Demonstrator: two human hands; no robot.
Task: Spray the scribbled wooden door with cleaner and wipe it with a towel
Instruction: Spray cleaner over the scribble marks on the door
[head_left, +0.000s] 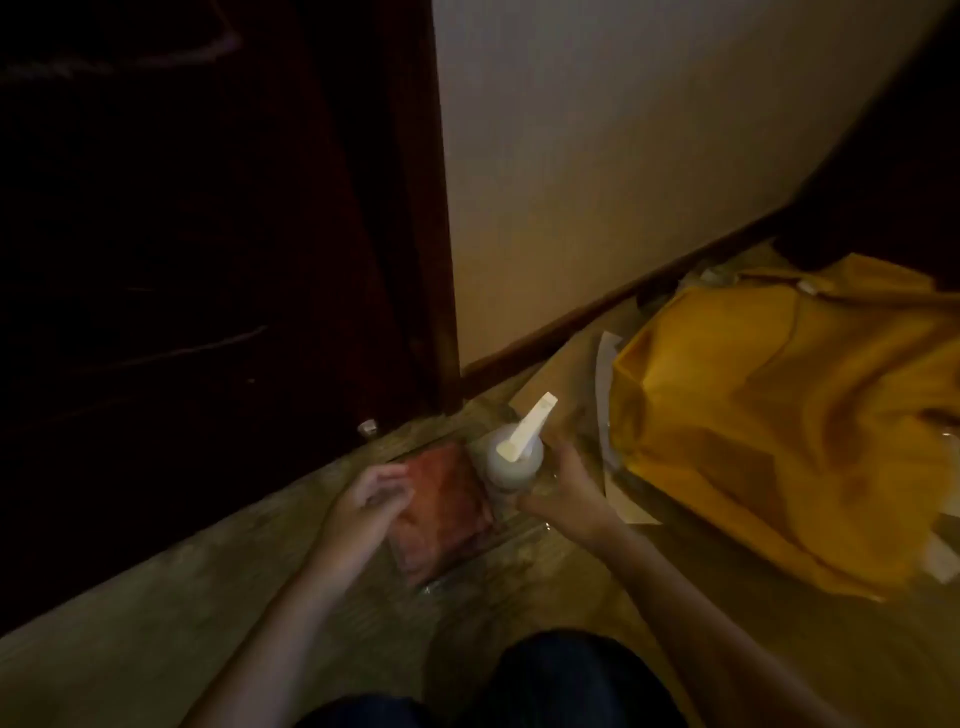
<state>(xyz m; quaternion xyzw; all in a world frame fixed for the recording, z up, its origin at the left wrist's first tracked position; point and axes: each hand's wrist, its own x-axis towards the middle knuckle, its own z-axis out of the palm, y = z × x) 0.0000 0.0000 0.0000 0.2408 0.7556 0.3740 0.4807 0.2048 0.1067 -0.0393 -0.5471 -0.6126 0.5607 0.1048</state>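
Note:
The dark wooden door (182, 260) fills the left, with faint pale scribbles on it. A folded reddish towel (447, 514) lies on the floor in front of it. My left hand (366, 501) is at the towel's left edge, its loosely curled fingers touching the cloth. A white spray bottle (511, 465) stands upright just right of the towel, its nozzle pointing toward the wall. My right hand (569, 491) cups the bottle's right side, thumb under its near side and fingers round the far side.
A cream wall (649, 182) with a dark skirting board (597, 312) runs right of the door frame. A big yellow cloth (779, 415) lies over papers on the wooden floor (156, 623) at right. My dark-trousered knee (561, 680) is at the bottom.

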